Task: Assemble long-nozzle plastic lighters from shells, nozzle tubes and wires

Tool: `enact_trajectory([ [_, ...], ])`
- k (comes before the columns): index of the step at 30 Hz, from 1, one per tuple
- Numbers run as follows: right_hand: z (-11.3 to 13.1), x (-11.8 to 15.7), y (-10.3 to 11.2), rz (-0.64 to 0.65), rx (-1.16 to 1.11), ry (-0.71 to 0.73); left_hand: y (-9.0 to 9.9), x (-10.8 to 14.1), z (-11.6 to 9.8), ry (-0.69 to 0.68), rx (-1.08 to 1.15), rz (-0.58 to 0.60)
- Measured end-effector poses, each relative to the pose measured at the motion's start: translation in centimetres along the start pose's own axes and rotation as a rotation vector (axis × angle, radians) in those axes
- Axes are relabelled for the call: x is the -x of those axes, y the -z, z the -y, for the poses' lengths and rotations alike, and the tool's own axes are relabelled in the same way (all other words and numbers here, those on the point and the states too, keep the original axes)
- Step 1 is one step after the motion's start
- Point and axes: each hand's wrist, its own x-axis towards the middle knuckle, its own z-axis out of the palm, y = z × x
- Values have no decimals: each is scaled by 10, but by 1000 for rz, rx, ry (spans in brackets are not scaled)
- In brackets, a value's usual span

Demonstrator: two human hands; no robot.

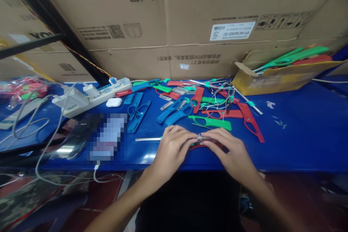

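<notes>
My left hand and my right hand meet near the front edge of the blue table. Their fingertips pinch the two ends of a small translucent lighter part, mostly covered by the fingers. Under the hands a bit of a red lighter casing shows. A metal lighter tube sticks out to the left from behind my left hand. Just beyond my fingers lies a green lighter casing, with red casing halves to its right and blue casing halves to its left.
Clear lighter tanks and white wires lie among the casings. A cardboard box of lighters stands at the back right. To the left are a power strip, a white earphone case and a phone on a cable.
</notes>
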Motion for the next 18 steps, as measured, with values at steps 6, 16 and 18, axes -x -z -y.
enact_trajectory([
  [6,-1,0,-1,-5,-11,-15,0,-1,1,-7,5,-16],
  [16,-2,-1,1,-4,-13,-29,0,2,1,70,13,8],
  [18,-1,-1,1,0,-19,-16,0,2,1,70,13,0],
])
